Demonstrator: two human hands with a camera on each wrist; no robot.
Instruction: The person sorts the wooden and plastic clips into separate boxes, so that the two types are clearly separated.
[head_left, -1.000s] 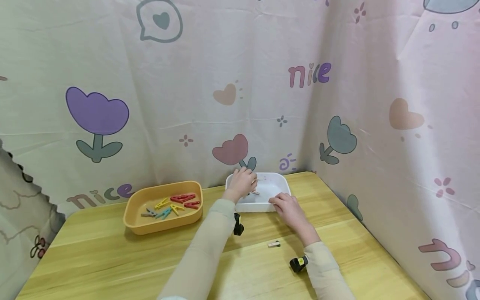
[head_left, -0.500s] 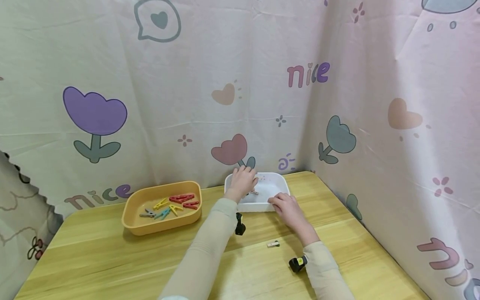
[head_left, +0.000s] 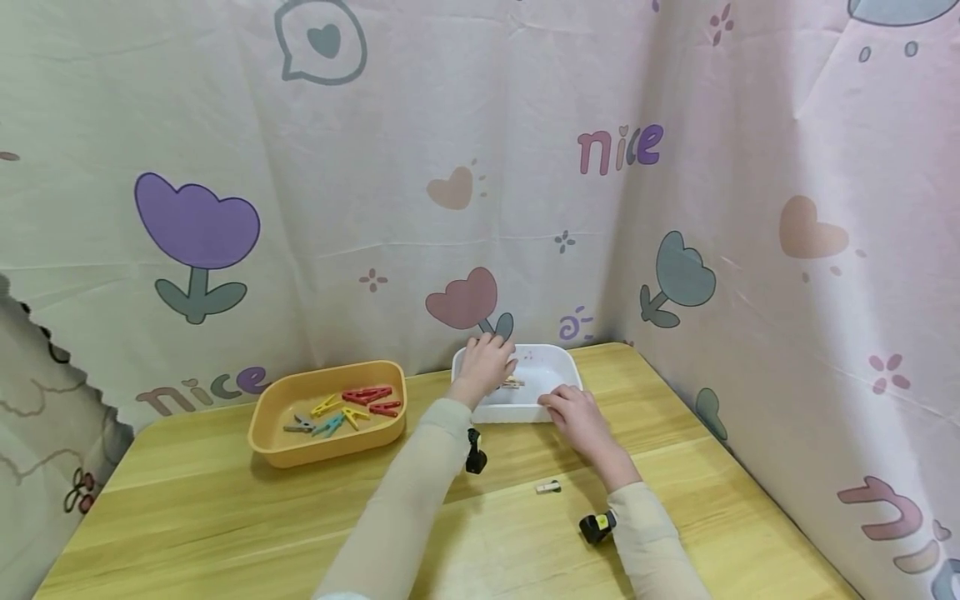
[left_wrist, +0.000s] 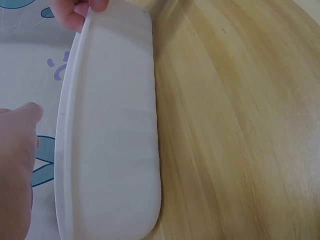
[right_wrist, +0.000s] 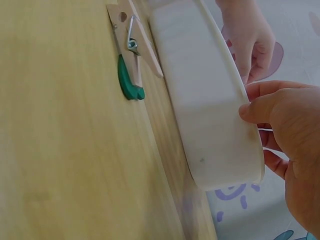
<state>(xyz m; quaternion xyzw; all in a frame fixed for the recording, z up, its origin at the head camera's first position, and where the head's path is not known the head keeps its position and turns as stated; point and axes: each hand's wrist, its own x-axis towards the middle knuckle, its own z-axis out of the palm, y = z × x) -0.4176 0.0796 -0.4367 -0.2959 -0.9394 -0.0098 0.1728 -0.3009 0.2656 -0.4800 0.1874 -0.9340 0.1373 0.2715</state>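
My right hand [head_left: 576, 417] pinches the near right rim of a white plastic tray [head_left: 517, 414], thumb outside and fingers over the edge, as the right wrist view shows. Over the tray's left part is my left hand [head_left: 483, 367], fingers bent downward; whether they hold anything is hidden. Beside those fingers, small light-coloured clothespins [head_left: 512, 383] lie on the tray floor, partly covered by the hand. A wooden clothespin [right_wrist: 131, 47] with a metal spring and green tips lies on the table in front of the tray.
An orange tray [head_left: 330, 451] stands to the left, holding red clothespins [head_left: 367, 395] and several yellow, teal and grey ones. A patterned curtain [head_left: 450, 125] hangs behind and to the right of the wooden table [head_left: 225, 517].
The pale piece by my left fingers in the earliest frame no longer shows there; the clothespins on the tray floor look slightly rearranged. My right hand stays on the rim.
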